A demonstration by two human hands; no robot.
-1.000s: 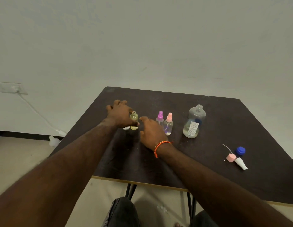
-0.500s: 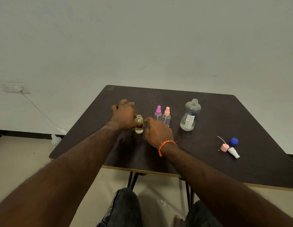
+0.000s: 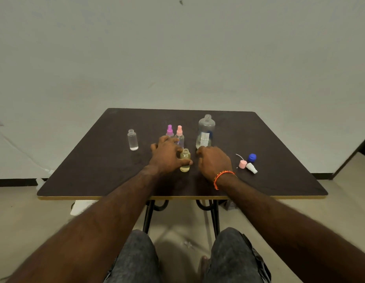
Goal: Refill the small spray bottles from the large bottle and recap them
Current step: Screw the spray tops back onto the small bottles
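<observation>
A plain, sparsely furnished room is shown, most likely in a home. A bare off-white plastered wall (image 3: pixel 177 58) is seen behind a dark brown laminate table with black metal legs (image 3: pixel 96 176), set on a pale beige floor (image 3: pixel 24 221) edged by a black skirting strip (image 3: pixel 12 182).

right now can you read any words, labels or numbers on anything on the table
Nothing can be read.
Large bottle: it carries a white label with dark print, too small and blurred to read.
Small bottles, caps and table: no text shows.
</observation>
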